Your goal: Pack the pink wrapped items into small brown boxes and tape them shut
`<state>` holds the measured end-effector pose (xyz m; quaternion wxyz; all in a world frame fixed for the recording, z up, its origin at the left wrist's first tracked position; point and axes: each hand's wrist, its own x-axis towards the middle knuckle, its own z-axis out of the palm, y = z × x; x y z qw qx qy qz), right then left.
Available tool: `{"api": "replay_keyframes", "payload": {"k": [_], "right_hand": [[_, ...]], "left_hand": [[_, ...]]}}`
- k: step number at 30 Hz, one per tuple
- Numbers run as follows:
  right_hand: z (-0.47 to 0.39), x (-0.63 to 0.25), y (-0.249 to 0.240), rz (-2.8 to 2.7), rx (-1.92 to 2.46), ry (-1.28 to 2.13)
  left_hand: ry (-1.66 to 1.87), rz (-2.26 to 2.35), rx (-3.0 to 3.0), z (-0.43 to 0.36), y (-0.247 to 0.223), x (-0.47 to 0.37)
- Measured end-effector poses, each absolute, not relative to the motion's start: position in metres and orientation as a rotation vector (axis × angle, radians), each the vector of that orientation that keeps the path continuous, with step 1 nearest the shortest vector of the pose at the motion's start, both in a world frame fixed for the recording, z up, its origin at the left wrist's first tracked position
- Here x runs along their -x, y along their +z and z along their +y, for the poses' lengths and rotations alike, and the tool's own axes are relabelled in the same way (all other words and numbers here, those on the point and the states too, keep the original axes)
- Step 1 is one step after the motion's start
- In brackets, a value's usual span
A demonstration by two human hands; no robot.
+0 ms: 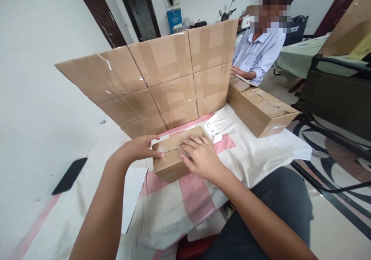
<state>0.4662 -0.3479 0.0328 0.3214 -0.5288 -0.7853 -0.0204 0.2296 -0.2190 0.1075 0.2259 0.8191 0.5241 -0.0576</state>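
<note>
One dark flat object (69, 176), too plain to identify, lies well out at nine o'clock from the small carton (171, 169), which sits on the cloth-covered counter (162, 221) directly before the person. At eight o'clock a white sheet (133, 198) lies close to the left forearm (102, 202), so a careless sweep might drag it along. The left hand (140, 148) is at the carton's nine o'clock end, thumb on the top and forefinger apart from it by the far edge; its other fingers are hidden. With so little of that hand visibly on the cardboard, the box could swivel if the other side were pushed harder. At twelve o'clock a tall stack of taped cartons (171, 93) stands behind; shoving the small carton that way could bump it, and the soft, creased cloth would probably let the base slip. The right hand (199, 155) lies palm down across the top, fingers slightly spread and pinching nothing; heavy pressure beside the ragged seam (171, 149) might buckle the flaps inward. At two o'clock a little white box (213, 132) sits just beside the carton, easily nudged by those fingertips. Farther along, a long carton (252, 111) has a co-worker's hand (246, 74) by its far end; a jolt there could tug the shared cloth.
</note>
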Motion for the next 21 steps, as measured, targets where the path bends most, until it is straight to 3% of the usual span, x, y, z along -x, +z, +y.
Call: {"api": "replay_keyframes", "payload": {"k": [7, 13, 21], "right_hand": [[-0.347, -0.525, 0.052, -2.021, 1.488, 0.098], [-0.330, -0.561, 0.034, -1.969, 1.362, 0.712], [-0.319, -0.509, 0.072, -2.593, 1.398, 0.264]], "left_hand": [[0.099, 1.074, -2.036, -0.224, 0.088, -0.220], [0.246, 1.055, -1.975, -0.242, 0.072, -0.216], [0.356, 1.093, -1.982, -0.264, 0.063, -0.213]]}}
